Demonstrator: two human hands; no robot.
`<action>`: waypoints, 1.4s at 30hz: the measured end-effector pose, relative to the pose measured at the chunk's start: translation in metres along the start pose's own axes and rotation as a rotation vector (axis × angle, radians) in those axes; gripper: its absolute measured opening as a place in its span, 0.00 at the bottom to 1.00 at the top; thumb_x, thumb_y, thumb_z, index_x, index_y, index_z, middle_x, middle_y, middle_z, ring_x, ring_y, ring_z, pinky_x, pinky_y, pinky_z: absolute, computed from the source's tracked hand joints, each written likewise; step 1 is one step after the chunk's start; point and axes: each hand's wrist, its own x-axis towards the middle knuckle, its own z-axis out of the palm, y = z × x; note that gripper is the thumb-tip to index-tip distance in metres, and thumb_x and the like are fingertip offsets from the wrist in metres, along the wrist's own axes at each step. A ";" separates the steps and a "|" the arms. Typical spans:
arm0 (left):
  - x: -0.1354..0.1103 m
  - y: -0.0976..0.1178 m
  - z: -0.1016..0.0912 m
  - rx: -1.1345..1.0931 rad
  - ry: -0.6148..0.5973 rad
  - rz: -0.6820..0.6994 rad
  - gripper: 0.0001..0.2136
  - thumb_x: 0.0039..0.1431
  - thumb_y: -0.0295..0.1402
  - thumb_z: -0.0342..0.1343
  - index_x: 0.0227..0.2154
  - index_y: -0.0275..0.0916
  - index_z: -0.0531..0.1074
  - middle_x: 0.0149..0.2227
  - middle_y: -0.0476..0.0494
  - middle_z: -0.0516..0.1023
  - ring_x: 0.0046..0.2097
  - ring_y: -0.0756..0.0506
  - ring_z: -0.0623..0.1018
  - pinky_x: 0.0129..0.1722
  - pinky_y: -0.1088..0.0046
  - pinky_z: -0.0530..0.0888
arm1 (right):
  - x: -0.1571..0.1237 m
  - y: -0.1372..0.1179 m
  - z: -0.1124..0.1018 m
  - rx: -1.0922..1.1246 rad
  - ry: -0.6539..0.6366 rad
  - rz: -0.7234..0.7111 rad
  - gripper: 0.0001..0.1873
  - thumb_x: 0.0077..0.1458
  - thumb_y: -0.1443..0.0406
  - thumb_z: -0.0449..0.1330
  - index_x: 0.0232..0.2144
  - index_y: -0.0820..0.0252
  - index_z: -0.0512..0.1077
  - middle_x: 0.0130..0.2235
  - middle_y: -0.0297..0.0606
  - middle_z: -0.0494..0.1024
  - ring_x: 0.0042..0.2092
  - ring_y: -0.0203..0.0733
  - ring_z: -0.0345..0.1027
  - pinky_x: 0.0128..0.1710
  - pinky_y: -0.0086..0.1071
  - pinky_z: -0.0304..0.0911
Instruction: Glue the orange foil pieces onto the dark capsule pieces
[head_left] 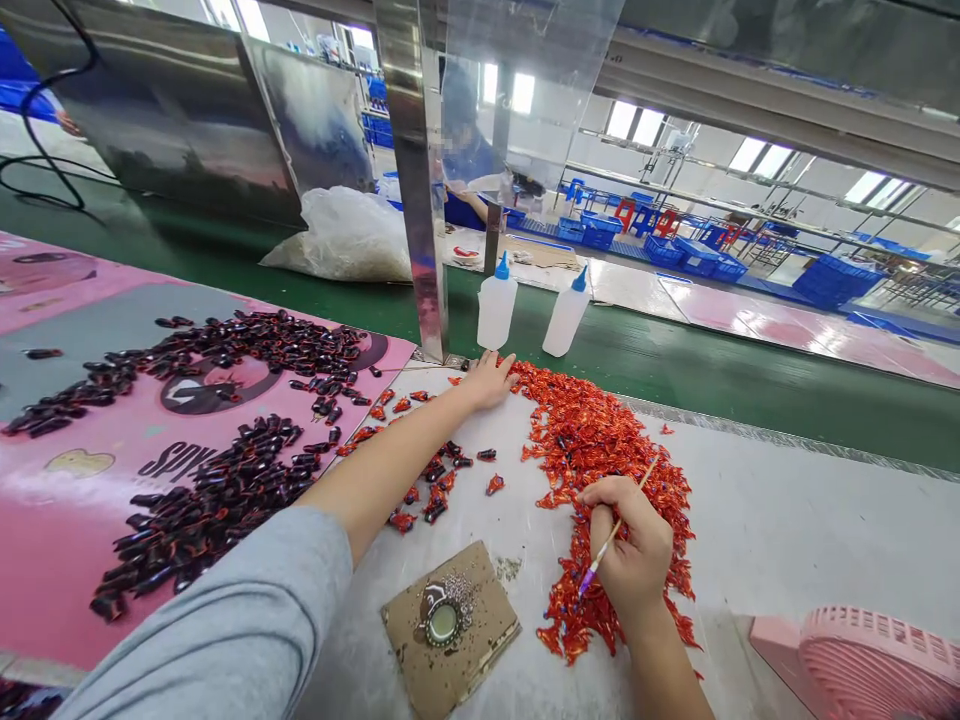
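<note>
One big heap of red pieces [600, 430] on the pale bench [795, 530], right of centre, curving from the far edge down towards the near side. From my end of the feed: right hand [634, 540] over the heap's near part, fingers closed round a thin brush [607, 545], purple end pointing near and left, on or just above the pieces (I cannot tell which). Left hand [487, 382] reaches to the bench's far edge, fingers loosely spread at the heap's far left end; I cannot tell whether it has hold of a piece.

Between the arms, a loose scatter [439, 490] of red and dark bits. Nearer, a speckled square of cardboard [491, 610] bearing a small round cap [442, 625], something pale inside. Left side: pink printed sheet [45, 560] carrying many dark pieces [225, 490].

Just beyond the left hand I count two white bottles [497, 312], blue tips up, near the green surface [750, 385]. Metal post [417, 190] left of them, crumpled plastic bag [352, 235] further left. Pink fan [885, 650] in the near right corner.
</note>
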 end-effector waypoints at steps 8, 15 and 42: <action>0.027 0.026 0.023 -0.194 0.029 0.204 0.15 0.66 0.36 0.56 0.53 0.38 0.70 0.57 0.37 0.71 0.55 0.38 0.73 0.54 0.50 0.72 | 0.000 0.003 0.003 -0.033 -0.008 -0.025 0.15 0.54 0.78 0.50 0.26 0.58 0.70 0.25 0.35 0.75 0.28 0.37 0.71 0.27 0.29 0.68; 0.037 0.082 0.043 -0.325 -0.033 0.347 0.14 0.66 0.36 0.56 0.52 0.38 0.71 0.56 0.37 0.72 0.55 0.38 0.73 0.55 0.50 0.71 | -0.003 0.008 0.006 -0.117 -0.071 -0.102 0.14 0.53 0.79 0.50 0.27 0.58 0.69 0.25 0.36 0.74 0.28 0.38 0.69 0.27 0.30 0.67; -0.064 0.124 0.051 -0.070 -0.343 0.495 0.51 0.51 0.53 0.63 0.69 0.36 0.44 0.71 0.21 0.38 0.69 0.18 0.43 0.64 0.41 0.49 | -0.009 -0.009 0.008 -0.027 -0.042 -0.160 0.14 0.52 0.80 0.49 0.29 0.57 0.65 0.26 0.37 0.75 0.28 0.40 0.68 0.29 0.33 0.66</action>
